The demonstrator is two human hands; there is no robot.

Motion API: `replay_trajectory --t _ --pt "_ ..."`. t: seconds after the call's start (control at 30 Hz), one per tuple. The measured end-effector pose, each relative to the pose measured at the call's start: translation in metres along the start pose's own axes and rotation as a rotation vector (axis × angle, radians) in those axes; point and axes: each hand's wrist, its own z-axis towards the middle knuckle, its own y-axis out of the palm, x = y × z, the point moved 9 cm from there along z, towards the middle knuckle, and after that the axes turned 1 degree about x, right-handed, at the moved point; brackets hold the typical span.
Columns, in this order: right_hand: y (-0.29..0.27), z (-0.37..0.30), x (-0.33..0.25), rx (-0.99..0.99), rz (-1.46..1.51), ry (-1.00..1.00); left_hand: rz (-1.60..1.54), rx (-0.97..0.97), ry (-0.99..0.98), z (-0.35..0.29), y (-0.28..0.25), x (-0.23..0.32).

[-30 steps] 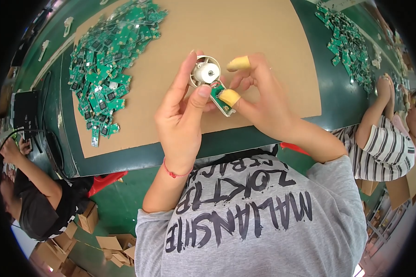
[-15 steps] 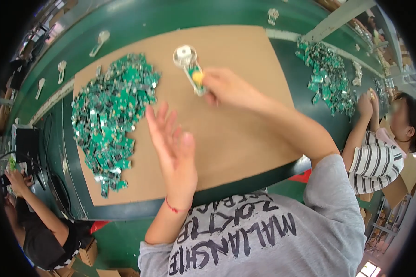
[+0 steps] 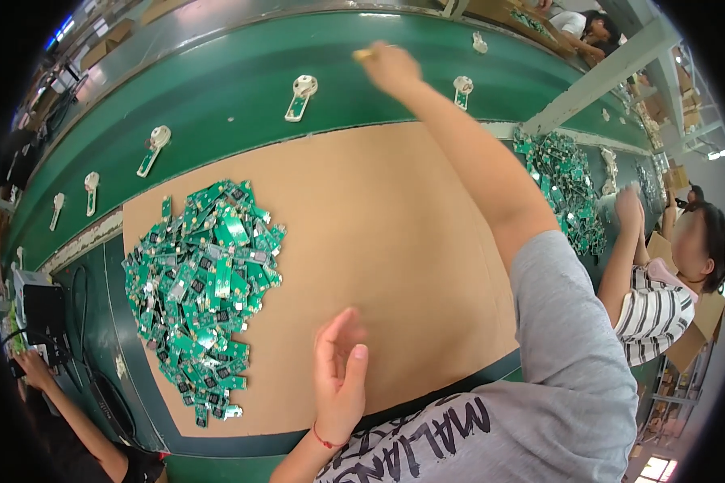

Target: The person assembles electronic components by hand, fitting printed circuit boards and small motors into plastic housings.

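Note:
My right hand (image 3: pixel 391 68) reaches far forward over the green belt, blurred, its fingers bent. Something yellow (image 3: pixel 364 55) shows at its fingertips; whether it is a finger cover or a held thing is unclear. Near it on the belt lies a white round-headed part (image 3: pixel 301 98) with a long arm and a green board in it. A similar white part (image 3: pixel 463 92) lies to the right of my right forearm. Low over the cardboard sheet (image 3: pixel 395 241) my left hand (image 3: pixel 340 370) is open, fingers curved and thumb apart, holding nothing. The pile of green circuit boards (image 3: pixel 205 290) is left of it.
More white parts (image 3: pixel 153 150) lie along the belt at left. A white post (image 3: pixel 596 76) stands at the right beside another circuit board pile (image 3: pixel 568 189). A person in a striped shirt (image 3: pixel 660 322) sits at right; another person's hand (image 3: pixel 34 369) works at left beside a black box (image 3: pixel 44 318).
My right hand has let go of the white part with the green board and moved forward over the belt. My left hand has drawn back from beside the pile. The view has tilted up.

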Motion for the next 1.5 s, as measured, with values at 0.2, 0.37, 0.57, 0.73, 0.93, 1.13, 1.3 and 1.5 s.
replay_trajectory --t 0.2,0.37,0.57,0.73,0.93,1.13,1.3,1.5 --pt "-0.043 0.014 0.242 0.276 -0.134 0.528 0.307 -0.196 -0.19 0.004 0.021 -0.023" --pt "-0.005 0.038 0.291 0.138 -0.159 0.508 0.519 -0.307 0.009 0.003 0.03 -0.009" --pt "0.007 0.11 0.308 0.143 -0.21 0.034 0.492 -0.306 0.17 0.007 0.037 -0.002" --pt "-0.015 0.065 0.283 0.27 -0.027 0.021 0.549 -0.3 0.06 0.005 0.043 -0.006" --pt "-0.052 -0.022 0.196 0.161 0.33 0.026 0.603 -0.316 0.109 0.007 0.057 -0.007" --pt "-0.115 -0.216 -0.022 -0.172 0.396 -0.662 0.824 -0.163 0.503 -0.022 0.049 0.035" --pt "-0.118 -0.358 -0.089 -0.34 0.406 -0.903 1.354 0.129 0.594 0.007 -0.027 0.067" --pt "-0.128 -0.392 -0.116 -0.404 0.518 -0.915 1.698 0.11 0.681 0.1 -0.07 0.063"
